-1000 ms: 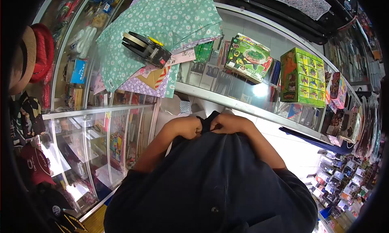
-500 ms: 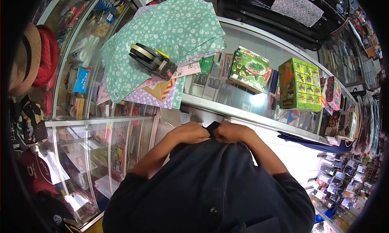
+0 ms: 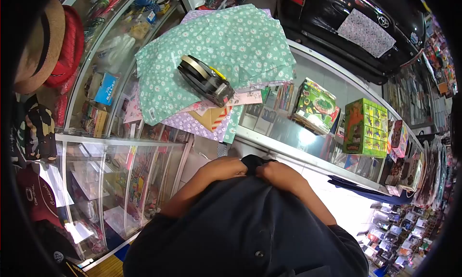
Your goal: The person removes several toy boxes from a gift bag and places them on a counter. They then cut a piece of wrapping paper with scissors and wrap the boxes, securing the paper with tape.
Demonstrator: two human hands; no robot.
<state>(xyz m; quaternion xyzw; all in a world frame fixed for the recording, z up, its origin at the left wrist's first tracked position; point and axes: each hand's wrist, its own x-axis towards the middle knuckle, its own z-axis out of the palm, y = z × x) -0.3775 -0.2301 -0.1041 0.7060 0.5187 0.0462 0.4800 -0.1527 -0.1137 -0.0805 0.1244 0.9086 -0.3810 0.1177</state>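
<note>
My left hand (image 3: 228, 169) and my right hand (image 3: 280, 175) are both closed on the lower front of the dark shirt (image 3: 250, 214), side by side at the waist. A fold of black cloth (image 3: 256, 163) bunches up between them; the fingertips are partly hidden. Beyond my hands, on the glass counter, lies a stack of green daisy-patterned wrapping paper (image 3: 240, 36), with purple and pink sheets showing beneath. A black tape dispenser (image 3: 206, 80) rests on top of the stack, apart from both hands.
Glass display cases (image 3: 110, 143) stand at the left, with hats (image 3: 45, 43) beside them. On the right counter (image 3: 269, 142) are a green toy box (image 3: 316, 106) and a green-yellow box (image 3: 365, 127). A black car (image 3: 356, 9) is parked behind the counter.
The view has shifted, so the counter and paper appear further right and lower. Both hands remain closed on the shirt front, and the cloth between them has bunched a little differently.
</note>
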